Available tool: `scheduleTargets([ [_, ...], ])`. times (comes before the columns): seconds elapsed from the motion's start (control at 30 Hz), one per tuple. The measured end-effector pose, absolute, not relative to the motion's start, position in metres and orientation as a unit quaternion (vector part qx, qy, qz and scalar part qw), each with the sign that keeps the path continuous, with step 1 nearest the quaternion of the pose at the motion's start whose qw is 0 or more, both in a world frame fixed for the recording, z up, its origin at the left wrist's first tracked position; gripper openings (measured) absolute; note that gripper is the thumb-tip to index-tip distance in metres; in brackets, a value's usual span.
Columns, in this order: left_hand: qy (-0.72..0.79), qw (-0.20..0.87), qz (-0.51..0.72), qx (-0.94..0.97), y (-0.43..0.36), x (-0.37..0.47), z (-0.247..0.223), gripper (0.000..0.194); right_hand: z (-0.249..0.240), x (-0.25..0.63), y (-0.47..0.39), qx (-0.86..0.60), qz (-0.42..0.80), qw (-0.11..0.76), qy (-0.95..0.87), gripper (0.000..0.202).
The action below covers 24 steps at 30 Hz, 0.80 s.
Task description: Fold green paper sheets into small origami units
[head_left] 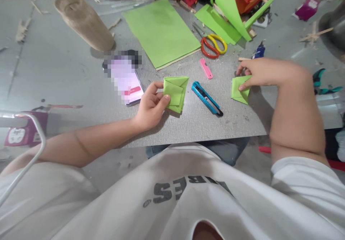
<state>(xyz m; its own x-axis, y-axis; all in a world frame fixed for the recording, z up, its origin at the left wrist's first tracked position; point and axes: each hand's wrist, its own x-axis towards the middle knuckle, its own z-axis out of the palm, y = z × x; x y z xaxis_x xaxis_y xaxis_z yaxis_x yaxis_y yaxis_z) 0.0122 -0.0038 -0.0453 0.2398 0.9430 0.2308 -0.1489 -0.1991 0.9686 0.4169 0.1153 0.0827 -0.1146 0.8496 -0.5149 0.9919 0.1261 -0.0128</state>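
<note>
Pinched between thumb and fingers of my left hand (151, 107) is a folded green paper piece (175, 94), held just over the table with its layered flap facing up. Over at the right, my right hand (252, 73) grips a second folded green paper piece (239, 89), smaller looking and pointed at its lower corner. Its thumb lies on the front face and the fingers curl behind the top edge. Between the two hands lie a blue box cutter (207, 99) and a small pink cutter (206, 68).
Red-and-yellow-handled scissors (214, 46) rest beside a stack of green paper sheets (164, 31). Left of that are a phone (129, 85), partly blurred, and a wooden cylinder (84, 22). Cut green paper pieces (229, 13) pile up at the back. The table's front edge (199, 141) is near my body.
</note>
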Motion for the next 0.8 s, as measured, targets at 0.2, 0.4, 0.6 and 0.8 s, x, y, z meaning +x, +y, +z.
scheduleTargets([
  [0.2, 0.340, 0.525, 0.524, 0.578, -0.006, 0.013, -0.044, 0.058, 0.091, 0.422, 0.111, 0.549, -0.247, 0.065, 0.796, 0.042],
  [0.4, 0.310, 0.503, 0.526, 0.612, -0.008, 0.023, -0.051, 0.046, 0.062, 0.335, 0.057, 0.316, -0.405, -0.272, 0.814, 0.038],
  [0.6, 0.249, 0.425, 0.530, 0.690, -0.011, 0.022, -0.061, 0.026, 0.005, 0.270, 0.013, 0.318, -0.221, -0.437, 0.812, 0.027],
  [0.8, 0.197, 0.251, 0.528, 0.787, -0.007, 0.016, -0.067, 0.038, -0.011, 0.264, 0.007, 0.255, -0.158, -0.542, 0.785, 0.020],
])
